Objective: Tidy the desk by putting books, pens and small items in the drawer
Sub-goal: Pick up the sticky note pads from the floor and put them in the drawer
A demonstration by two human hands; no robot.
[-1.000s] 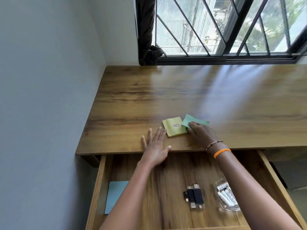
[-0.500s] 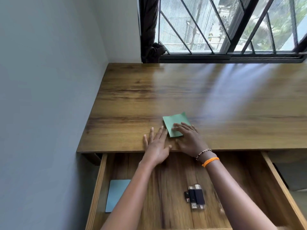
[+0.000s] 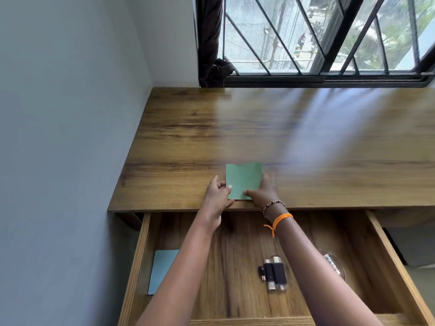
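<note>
A green sticky-note pad (image 3: 243, 180) lies near the front edge of the wooden desk (image 3: 259, 137), squared up and covering the yellow pad seen earlier. My left hand (image 3: 217, 197) grips its left edge, thumb on top. My right hand (image 3: 262, 192) grips its right edge, thumb on the lower corner. Below, the open drawer (image 3: 235, 302) holds a light blue pad (image 3: 162, 269) at the left, black USB sticks (image 3: 274, 274) in the middle and a clear bag of small items (image 3: 333, 264) at the right, partly hidden by my right arm.
A grey wall (image 3: 70, 137) runs close along the desk's left side. A barred window (image 3: 317, 36) and a dark tied curtain (image 3: 209, 38) stand behind the desk. The drawer's side rails (image 3: 138, 260) jut out towards me.
My right hand slid the green pad left over the yellow pad. Both hands then closed on the stack's sides and straightened it. The left hand went from lying flat to gripping.
</note>
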